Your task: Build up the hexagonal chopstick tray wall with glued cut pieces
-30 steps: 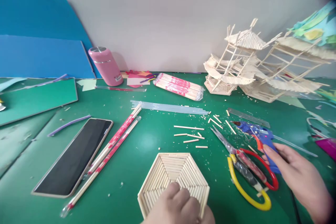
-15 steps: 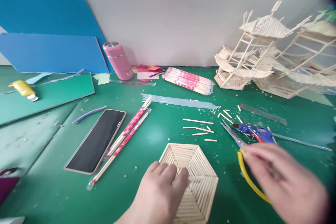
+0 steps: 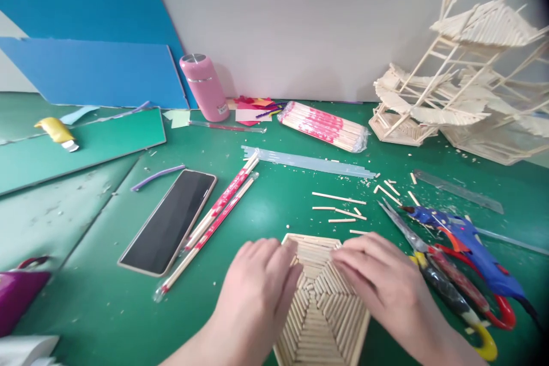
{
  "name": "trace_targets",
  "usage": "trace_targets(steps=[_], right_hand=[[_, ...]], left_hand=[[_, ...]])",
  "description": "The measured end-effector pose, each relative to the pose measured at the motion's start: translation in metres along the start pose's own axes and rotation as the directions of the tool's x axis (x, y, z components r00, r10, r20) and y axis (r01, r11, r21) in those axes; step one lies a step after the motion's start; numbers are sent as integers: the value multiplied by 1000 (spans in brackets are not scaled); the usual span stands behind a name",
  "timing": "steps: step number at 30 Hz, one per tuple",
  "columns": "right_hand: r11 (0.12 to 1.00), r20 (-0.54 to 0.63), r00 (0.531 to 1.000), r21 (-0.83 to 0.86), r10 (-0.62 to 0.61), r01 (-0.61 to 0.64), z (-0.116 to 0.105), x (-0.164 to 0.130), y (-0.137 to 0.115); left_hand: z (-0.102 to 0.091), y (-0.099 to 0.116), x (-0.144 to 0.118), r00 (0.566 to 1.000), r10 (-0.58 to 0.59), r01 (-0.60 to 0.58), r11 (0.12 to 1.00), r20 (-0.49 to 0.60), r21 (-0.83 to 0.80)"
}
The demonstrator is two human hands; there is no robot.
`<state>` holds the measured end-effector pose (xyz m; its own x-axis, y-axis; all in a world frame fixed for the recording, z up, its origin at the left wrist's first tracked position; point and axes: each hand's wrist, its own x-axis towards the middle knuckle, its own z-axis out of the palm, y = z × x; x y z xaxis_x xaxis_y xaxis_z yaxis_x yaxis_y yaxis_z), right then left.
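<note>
The hexagonal stick panel (image 3: 322,309) lies flat on the green tabletop (image 3: 107,297) at the near edge, pale wooden sticks laid in concentric rings, six wedges meeting at the centre. Its long axis runs from near to far, one flat edge facing the far wall. The left hand (image 3: 257,291) rests on its far-left corner, fingers loosely extended, palm down, gripping nothing. The right hand (image 3: 381,280) presses on the far-right edge, fingers flat and together. A second ago that right hand was over at the blue glue gun (image 3: 467,243); now the gun lies untouched beside the scissors (image 3: 450,283), and both hands are on the panel.
</note>
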<state>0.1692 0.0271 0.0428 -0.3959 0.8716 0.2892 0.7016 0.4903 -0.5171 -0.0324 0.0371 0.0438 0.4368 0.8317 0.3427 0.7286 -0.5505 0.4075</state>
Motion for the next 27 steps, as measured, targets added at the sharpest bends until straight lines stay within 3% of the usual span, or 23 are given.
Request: trace_targets(steps=[3, 8, 18, 21, 24, 27], right_hand=[[998, -12, 1000, -55, 23, -24, 0, 11, 8], [995, -6, 1000, -95, 26, -26, 10, 18, 16], [997, 20, 998, -49, 54, -53, 10, 20, 21], [983, -46, 984, 65, 174, -170, 3, 21, 24], [935, -96, 940, 178, 327, -307, -5, 20, 30], [912, -105, 919, 211, 380, -352, -10, 18, 35]], left_hand=[[1, -10, 8, 993, -117, 117, 990, -6, 72], [13, -19, 7, 965, -227, 219, 973, 134, 72], [21, -25, 5, 952, -250, 258, 966, 176, -25], [20, -26, 6, 958, -237, 248, 967, 163, -53], [20, -27, 5, 963, -221, 232, 971, 152, -59], [22, -29, 5, 966, -207, 216, 975, 157, -43]])
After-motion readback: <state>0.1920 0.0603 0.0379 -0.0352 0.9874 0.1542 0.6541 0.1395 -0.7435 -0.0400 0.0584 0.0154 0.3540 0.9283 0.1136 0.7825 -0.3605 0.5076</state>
